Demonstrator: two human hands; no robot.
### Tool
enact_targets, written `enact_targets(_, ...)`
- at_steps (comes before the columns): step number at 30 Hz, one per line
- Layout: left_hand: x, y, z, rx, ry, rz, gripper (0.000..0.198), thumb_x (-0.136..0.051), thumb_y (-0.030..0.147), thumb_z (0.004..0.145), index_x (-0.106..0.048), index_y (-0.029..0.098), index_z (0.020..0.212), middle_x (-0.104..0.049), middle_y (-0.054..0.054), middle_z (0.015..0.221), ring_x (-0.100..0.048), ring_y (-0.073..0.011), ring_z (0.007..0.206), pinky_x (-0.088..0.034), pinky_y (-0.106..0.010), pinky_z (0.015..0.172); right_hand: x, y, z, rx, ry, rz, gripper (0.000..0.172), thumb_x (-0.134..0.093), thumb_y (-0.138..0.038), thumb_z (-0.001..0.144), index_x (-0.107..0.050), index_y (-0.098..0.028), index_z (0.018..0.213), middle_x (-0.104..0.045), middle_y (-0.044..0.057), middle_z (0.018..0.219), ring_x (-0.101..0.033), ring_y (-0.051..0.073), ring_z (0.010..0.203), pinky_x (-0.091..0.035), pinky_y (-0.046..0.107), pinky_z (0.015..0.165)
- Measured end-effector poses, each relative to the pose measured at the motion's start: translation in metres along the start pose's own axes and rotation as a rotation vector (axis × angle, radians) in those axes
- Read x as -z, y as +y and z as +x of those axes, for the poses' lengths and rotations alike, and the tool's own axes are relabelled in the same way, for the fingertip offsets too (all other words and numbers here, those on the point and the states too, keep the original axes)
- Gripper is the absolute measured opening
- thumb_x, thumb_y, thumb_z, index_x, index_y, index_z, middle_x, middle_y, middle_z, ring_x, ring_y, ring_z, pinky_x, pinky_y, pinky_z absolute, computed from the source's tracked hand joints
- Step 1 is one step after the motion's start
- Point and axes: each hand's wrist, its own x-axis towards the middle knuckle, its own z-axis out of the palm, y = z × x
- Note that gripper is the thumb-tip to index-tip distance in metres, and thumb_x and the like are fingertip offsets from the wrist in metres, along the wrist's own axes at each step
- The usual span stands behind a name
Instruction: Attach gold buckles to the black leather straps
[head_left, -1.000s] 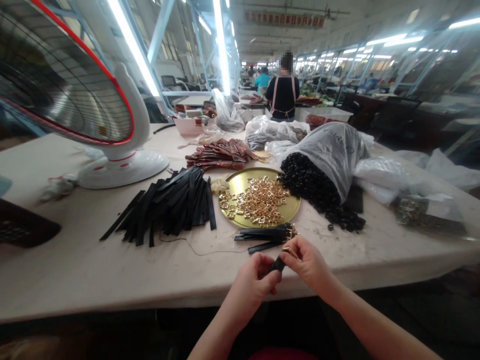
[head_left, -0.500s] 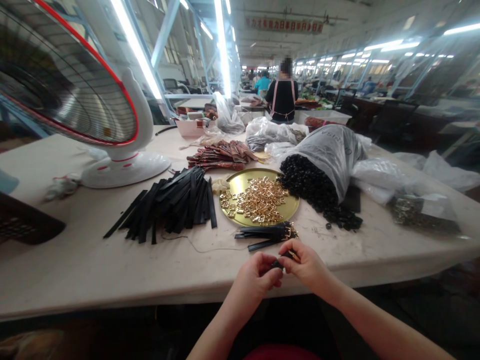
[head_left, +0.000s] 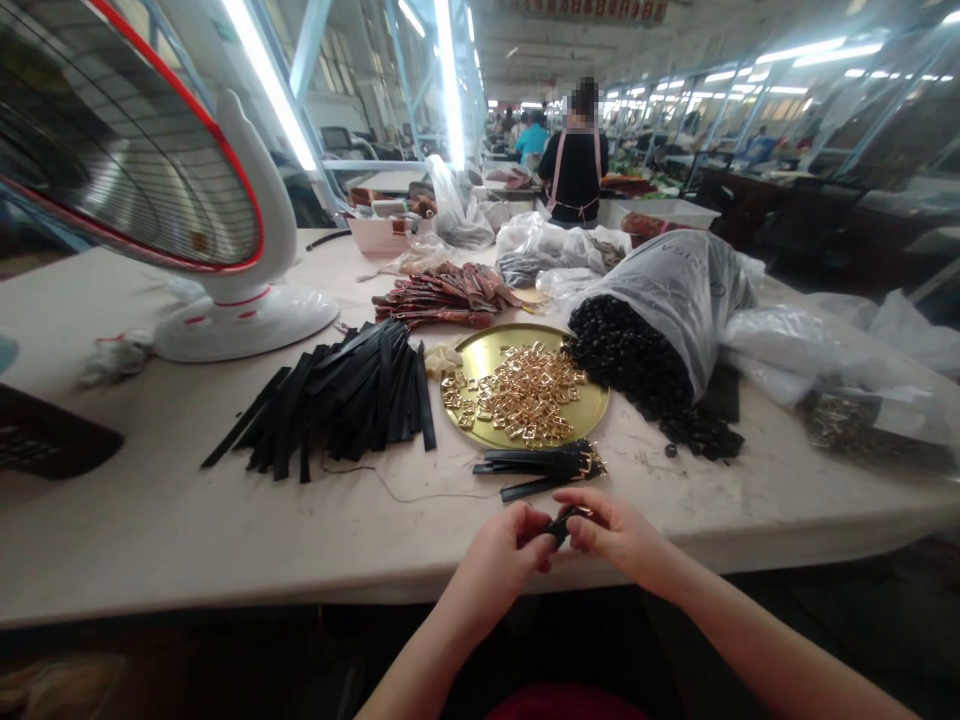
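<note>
Between my two hands, just above the table's front edge, is a black strap (head_left: 559, 525) with a bit of gold metal at its right end. My left hand (head_left: 517, 540) pinches the strap's left part. Thumb and fingers of my right hand (head_left: 604, 525) close round the end with the gold buckle, which they mostly hide. Just beyond lie several black straps with gold buckles (head_left: 536, 463). Behind them a round gold tray (head_left: 476, 352) bears a heap of gold buckles (head_left: 529, 390). A spread pile of plain black straps (head_left: 352, 400) lies to the left.
A clear plastic bag (head_left: 682, 290) spills small black pieces (head_left: 630, 350) at the right. A white fan (head_left: 247, 310) stands at the left. Brown strips (head_left: 446, 295) and more bags (head_left: 551, 245) lie farther back. A person in an apron (head_left: 576, 170) stands beyond the table.
The view has tipped down and shifted slightly left. Both hands still hold the strap; my right fingers have moved a little on the buckle end, and the hands are slightly farther apart.
</note>
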Motion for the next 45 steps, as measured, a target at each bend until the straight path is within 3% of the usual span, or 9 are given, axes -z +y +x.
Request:
enact_targets(5,0.005,-0.005,0.005,0.064,0.0,0.025,0.015,-0.055,0.027,0.072,-0.056,0.016,0.083,-0.063,0.0,0.07,-0.059,-0.0152,0.065,-0.044,-0.026,0.061,0.007,-0.002,0.001,0.083,0.11,-0.248,0.023,-0.053,-0.026,0.079,-0.058,-0.019,0.1,-0.056,0.003,0.086,-0.054,0.014,0.073,-0.046,0.027,0.066)
enact_targets(8,0.003,-0.004,0.007,0.05,-0.003,0.075,0.014,-0.055,0.026,0.073,-0.058,0.017,0.083,-0.066,-0.001,0.075,-0.061,-0.0168,0.071,-0.044,-0.027,0.064,0.005,-0.006,0.003,0.041,0.066,-0.252,0.018,-0.053,-0.024,0.078,-0.058,-0.019,0.094,-0.057,0.003,0.082,-0.054,0.013,0.07,-0.045,0.027,0.064)
enact_targets(15,-0.003,0.003,0.012,-0.031,0.011,0.233,0.018,-0.051,0.025,0.076,-0.06,0.02,0.092,-0.068,-0.002,0.085,-0.061,-0.0183,0.079,-0.045,-0.028,0.07,0.003,-0.002,0.007,-0.136,-0.007,0.04,0.02,-0.056,-0.031,0.077,-0.058,-0.016,0.09,-0.054,-0.003,0.061,-0.05,0.01,0.056,-0.042,0.023,0.055)
enact_targets(20,0.0,0.016,0.033,-0.177,0.047,0.455,0.041,-0.048,0.028,0.081,-0.043,0.023,0.121,-0.067,-0.003,0.098,-0.06,-0.0198,0.092,-0.045,-0.033,0.081,0.01,0.004,0.015,-0.179,0.133,0.338,0.029,-0.057,-0.039,0.076,-0.054,-0.018,0.095,-0.057,0.0,0.078,-0.052,0.009,0.058,-0.046,0.025,0.059)
enact_targets(27,0.015,0.002,0.06,-0.38,0.185,1.092,0.05,-0.06,0.028,0.074,-0.045,0.02,0.12,-0.054,-0.008,0.12,-0.048,-0.028,0.107,-0.038,-0.043,0.092,0.048,0.021,0.024,0.143,0.579,-0.499,0.043,-0.049,-0.044,0.08,-0.049,-0.019,0.115,-0.058,0.011,0.11,-0.057,0.023,0.093,-0.046,0.041,0.083)
enact_targets(34,0.008,-0.007,0.06,-0.317,0.144,1.281,0.041,-0.053,0.025,0.078,-0.045,0.016,0.117,-0.055,-0.011,0.109,-0.051,-0.0254,0.099,-0.043,-0.038,0.084,0.034,0.059,0.037,0.289,0.534,-0.833,0.045,-0.038,-0.042,0.085,-0.048,-0.013,0.118,-0.057,0.015,0.116,-0.051,0.028,0.108,-0.041,0.046,0.092)
enact_targets(37,0.004,0.004,0.065,-0.272,0.12,1.325,0.022,-0.046,0.017,0.079,-0.054,0.014,0.1,-0.059,-0.012,0.095,-0.055,-0.0241,0.086,-0.047,-0.036,0.074,0.024,0.062,0.039,0.333,0.489,-0.793,0.044,-0.037,-0.042,0.085,-0.05,-0.013,0.117,-0.059,0.014,0.114,-0.054,0.026,0.106,-0.044,0.043,0.09)
enact_targets(41,-0.005,0.013,0.068,-0.205,0.106,1.373,0.022,-0.037,0.012,0.083,-0.057,0.01,0.093,-0.06,-0.015,0.091,-0.057,-0.025,0.085,-0.047,-0.038,0.071,0.023,0.065,0.037,0.366,0.418,-0.69,0.042,-0.037,-0.043,0.085,-0.051,-0.017,0.114,-0.063,0.011,0.109,-0.058,0.025,0.1,-0.046,0.041,0.087)
enact_targets(45,-0.012,0.018,0.071,-0.114,0.05,1.384,0.017,-0.05,0.015,0.078,-0.061,0.01,0.09,-0.063,-0.015,0.087,-0.06,-0.0257,0.084,-0.049,-0.036,0.07,0.027,0.072,0.036,0.363,0.395,-0.64,0.042,-0.037,-0.045,0.084,-0.053,-0.019,0.113,-0.063,0.01,0.111,-0.057,0.025,0.103,-0.045,0.042,0.089)
